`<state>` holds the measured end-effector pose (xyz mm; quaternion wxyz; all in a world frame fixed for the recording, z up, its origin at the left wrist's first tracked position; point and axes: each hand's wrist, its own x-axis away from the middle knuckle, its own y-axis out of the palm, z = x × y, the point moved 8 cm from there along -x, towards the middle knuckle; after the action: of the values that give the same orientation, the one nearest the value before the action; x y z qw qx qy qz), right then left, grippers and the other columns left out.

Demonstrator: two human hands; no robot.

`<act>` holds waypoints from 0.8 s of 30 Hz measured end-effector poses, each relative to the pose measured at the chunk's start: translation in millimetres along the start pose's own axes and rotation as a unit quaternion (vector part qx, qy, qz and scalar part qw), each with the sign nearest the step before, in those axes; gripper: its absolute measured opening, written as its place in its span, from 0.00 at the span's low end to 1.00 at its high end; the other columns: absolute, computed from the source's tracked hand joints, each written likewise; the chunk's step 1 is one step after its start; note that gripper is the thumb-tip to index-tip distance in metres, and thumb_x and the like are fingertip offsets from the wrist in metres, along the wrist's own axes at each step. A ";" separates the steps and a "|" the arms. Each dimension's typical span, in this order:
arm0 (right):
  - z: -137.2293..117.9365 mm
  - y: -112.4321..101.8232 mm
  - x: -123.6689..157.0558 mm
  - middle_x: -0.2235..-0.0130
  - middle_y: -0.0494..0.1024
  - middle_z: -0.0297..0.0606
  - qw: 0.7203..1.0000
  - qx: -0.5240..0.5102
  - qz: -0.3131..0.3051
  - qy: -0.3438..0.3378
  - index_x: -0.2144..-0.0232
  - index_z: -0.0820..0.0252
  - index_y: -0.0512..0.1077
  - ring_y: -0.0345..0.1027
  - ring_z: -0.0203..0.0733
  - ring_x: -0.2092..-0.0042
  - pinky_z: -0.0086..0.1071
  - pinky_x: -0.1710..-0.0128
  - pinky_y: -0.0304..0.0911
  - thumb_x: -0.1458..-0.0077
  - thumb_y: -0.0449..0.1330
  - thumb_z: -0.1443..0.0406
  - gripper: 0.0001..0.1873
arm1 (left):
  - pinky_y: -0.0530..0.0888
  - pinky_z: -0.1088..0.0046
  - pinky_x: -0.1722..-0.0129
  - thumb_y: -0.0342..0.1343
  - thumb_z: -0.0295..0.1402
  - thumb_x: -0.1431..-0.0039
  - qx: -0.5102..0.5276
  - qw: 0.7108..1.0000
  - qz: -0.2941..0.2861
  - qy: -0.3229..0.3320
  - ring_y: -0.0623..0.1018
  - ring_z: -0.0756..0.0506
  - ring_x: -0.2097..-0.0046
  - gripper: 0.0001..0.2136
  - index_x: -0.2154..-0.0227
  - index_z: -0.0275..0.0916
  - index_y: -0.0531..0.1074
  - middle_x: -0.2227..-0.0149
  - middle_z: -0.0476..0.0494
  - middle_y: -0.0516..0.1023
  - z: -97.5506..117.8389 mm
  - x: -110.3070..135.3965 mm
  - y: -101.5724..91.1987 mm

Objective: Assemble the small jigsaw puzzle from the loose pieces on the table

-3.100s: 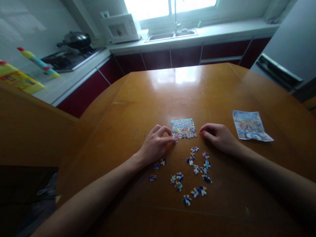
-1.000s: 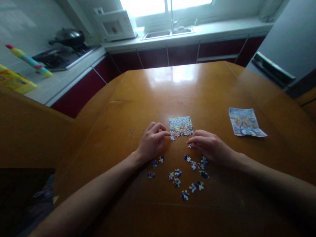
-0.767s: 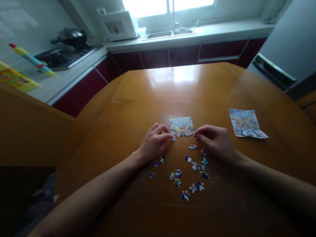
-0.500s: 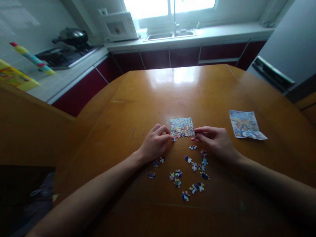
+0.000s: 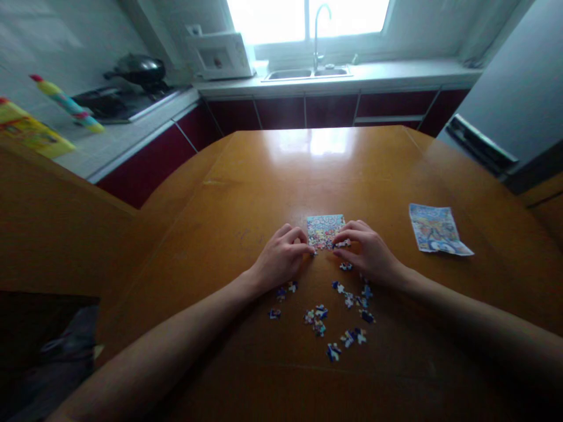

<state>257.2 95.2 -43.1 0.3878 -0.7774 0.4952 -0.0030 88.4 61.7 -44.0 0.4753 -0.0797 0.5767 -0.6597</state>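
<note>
Had the puzzle (image 5: 323,225) flat on the table (image 5: 246,193), straight ahead, pale blue on top and full of mixed colours lower down. Rested the left hand (image 5: 279,258) at the near left corner, thumb tip right at a small bit (image 5: 314,252) there, next finger bent by the left edge. Could not tell whether pinching that bit or only touching it. Held the right hand (image 5: 372,255) over the near right corner, fingers bent and thumb just below, with a dark bit (image 5: 333,246) by the tips. Could not tell there either, gripping or just touching. Had one loose piece (image 5: 346,266) just under the right thumb. Saw a bendy string of pieces (image 5: 349,300) closer in, below the right hand. Saw three pieces (image 5: 281,293) by the left wrist, a little clump (image 5: 310,317) in the middle, and a few others nearest of all. Had a creased cartoon paper (image 5: 440,228) on the right, well apart from the puzzle. Past the table, saw red cupboards (image 5: 329,110) under a pale counter (image 5: 422,69), with a sink (image 5: 290,75) and a tap (image 5: 315,44) by the bright window (image 5: 268,20). Saw a microwave (image 5: 224,55) left of the sink, then a dark pot (image 5: 143,69) on the stove (image 5: 132,111), and a yellow pack (image 5: 33,132) and a long tube (image 5: 65,104) at far left. Saw a fridge (image 5: 510,88) at right.
</note>
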 end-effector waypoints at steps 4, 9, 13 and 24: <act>5.9 18.7 -6.9 0.62 0.77 0.38 0.999 0.024 -0.027 0.000 0.67 0.55 0.78 0.66 0.46 0.55 0.42 0.53 0.62 0.45 0.67 0.67 0.02 | 0.72 0.66 0.59 0.52 0.20 0.39 0.000 1.000 0.003 -0.002 0.68 0.45 0.59 0.14 0.64 0.43 0.81 0.62 0.44 0.75 -1.1 1.0 0.6; 10.3 26.4 -7.9 0.62 0.78 0.37 0.998 0.053 -0.045 0.004 0.67 0.53 0.79 0.66 0.48 0.55 0.43 0.53 0.58 0.45 0.67 0.65 0.01 | 0.72 0.66 0.58 0.52 0.19 0.40 0.005 1.000 -0.003 -0.006 0.68 0.45 0.59 0.15 0.63 0.44 0.81 0.62 0.44 0.75 -1.1 0.4 0.7; 7.0 26.1 -8.5 0.63 0.78 0.37 0.997 0.065 -0.049 0.000 0.67 0.52 0.79 0.65 0.48 0.55 0.44 0.52 0.56 0.45 0.67 0.64 0.01 | 0.72 0.66 0.58 0.52 0.19 0.39 0.011 1.000 -0.006 -0.009 0.68 0.45 0.59 0.15 0.63 0.43 0.81 0.62 0.44 0.75 -0.7 -0.6 -0.3; 10.2 28.7 -9.2 0.61 0.78 0.38 0.996 0.061 -0.064 0.008 0.65 0.52 0.79 0.65 0.49 0.54 0.44 0.53 0.57 0.44 0.67 0.64 0.03 | 0.73 0.65 0.56 0.52 0.19 0.39 0.008 1.000 -0.017 -0.006 0.68 0.44 0.57 0.14 0.57 0.40 0.78 0.60 0.42 0.75 1.5 -0.7 2.4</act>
<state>234.4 102.5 -64.2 0.4295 -0.7823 0.4466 -0.0644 91.0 61.5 -45.2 0.4679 -0.0900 0.5671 -0.6718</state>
